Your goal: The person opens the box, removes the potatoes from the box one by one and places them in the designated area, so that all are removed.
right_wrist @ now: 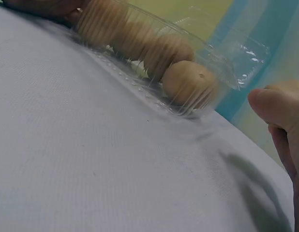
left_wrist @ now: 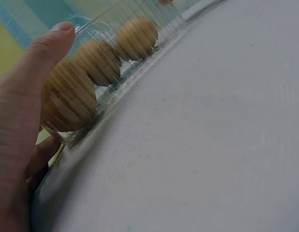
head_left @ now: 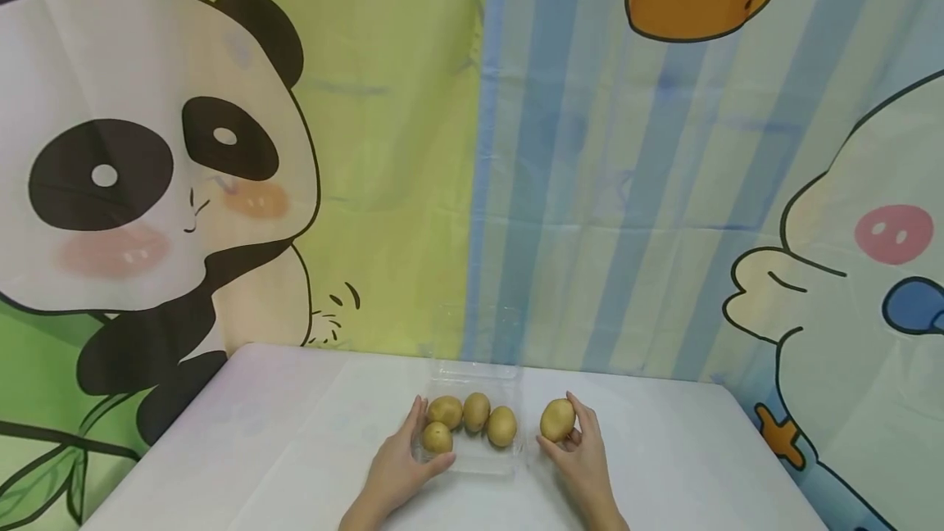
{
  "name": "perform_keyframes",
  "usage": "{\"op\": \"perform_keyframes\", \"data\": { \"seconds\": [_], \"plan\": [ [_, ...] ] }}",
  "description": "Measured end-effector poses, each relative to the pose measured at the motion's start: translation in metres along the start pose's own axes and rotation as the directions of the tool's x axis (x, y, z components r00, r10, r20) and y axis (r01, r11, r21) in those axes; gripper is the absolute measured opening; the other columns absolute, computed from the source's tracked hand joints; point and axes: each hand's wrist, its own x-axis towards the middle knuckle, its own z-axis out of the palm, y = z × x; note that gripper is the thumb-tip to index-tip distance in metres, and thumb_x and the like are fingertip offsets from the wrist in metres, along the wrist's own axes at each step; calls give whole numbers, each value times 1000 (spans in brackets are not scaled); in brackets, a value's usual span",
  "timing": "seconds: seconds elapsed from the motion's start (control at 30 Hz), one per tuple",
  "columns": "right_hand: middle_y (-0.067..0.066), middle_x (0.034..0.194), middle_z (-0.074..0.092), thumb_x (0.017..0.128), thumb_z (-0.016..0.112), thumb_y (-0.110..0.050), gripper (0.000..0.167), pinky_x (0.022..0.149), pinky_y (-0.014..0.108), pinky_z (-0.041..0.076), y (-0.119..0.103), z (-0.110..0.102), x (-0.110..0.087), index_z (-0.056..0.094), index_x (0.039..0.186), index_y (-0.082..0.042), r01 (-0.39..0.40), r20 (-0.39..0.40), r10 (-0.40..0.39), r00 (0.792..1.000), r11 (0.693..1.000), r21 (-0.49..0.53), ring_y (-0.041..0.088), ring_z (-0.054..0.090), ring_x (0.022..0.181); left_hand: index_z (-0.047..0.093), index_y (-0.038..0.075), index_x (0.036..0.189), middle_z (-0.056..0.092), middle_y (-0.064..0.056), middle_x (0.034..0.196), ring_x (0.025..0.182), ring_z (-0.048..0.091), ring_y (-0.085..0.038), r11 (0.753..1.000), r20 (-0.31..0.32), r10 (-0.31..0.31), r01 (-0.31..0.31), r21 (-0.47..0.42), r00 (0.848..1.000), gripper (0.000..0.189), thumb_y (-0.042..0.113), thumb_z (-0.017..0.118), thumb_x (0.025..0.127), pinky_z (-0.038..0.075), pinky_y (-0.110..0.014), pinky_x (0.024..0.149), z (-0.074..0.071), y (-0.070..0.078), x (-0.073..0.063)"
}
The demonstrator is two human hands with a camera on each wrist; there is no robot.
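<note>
A clear plastic clamshell box (head_left: 483, 464) stands on the table with its lid raised at the back, holding several yellow-brown potatoes (head_left: 476, 412). My left hand (head_left: 398, 465) grips the box at its left end. In the left wrist view the thumb (left_wrist: 55, 41) lies along the near wall, with other fingers (left_wrist: 43, 154) round the end. To the right of the box, my right hand (head_left: 583, 453) holds one potato (head_left: 557, 419) between thumb and fingers, above the table. That potato is hidden in the right wrist view, where the right thumb (right_wrist: 270, 106) shows beside the box's end.
The white-covered table (head_left: 295, 441) extends to both sides of the box. Behind it hangs a printed curtain (head_left: 413, 187) with a panda and blue stripes. The open lid (right_wrist: 246, 53) sticks up behind the box in the right wrist view.
</note>
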Motion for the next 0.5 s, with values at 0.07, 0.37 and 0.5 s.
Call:
{"op": "perform_keyframes", "data": {
  "seconds": [0.07,0.37,0.5],
  "plan": [
    [18,127,45,66,85,-3,91,87,30,54,4,-2,1,36,143,-1,1,-10,-1,1000,999,-40,39,60,108,20,6,151,45,-9,145,132,44,-36,1000,2,0,0,2,1000,107,58,72,74,38,-57,104,0,0,0],
    [20,128,49,64,85,-1,92,86,30,54,16,-14,2,37,143,0,-43,-7,43,999,994,-98,43,61,106,21,6,151,44,-8,145,132,45,-34,1000,-2,4,-4,0,1000,106,58,72,74,39,-56,104,0,0,0],
    [21,130,50,64,85,-2,90,87,28,54,18,-20,2,40,141,-1,-95,11,97,995,989,-110,42,61,109,21,5,151,44,-9,146,132,45,-35,1000,1,4,-4,2,1000,106,57,72,74,38,-56,104,0,0,0]
  ]
}}
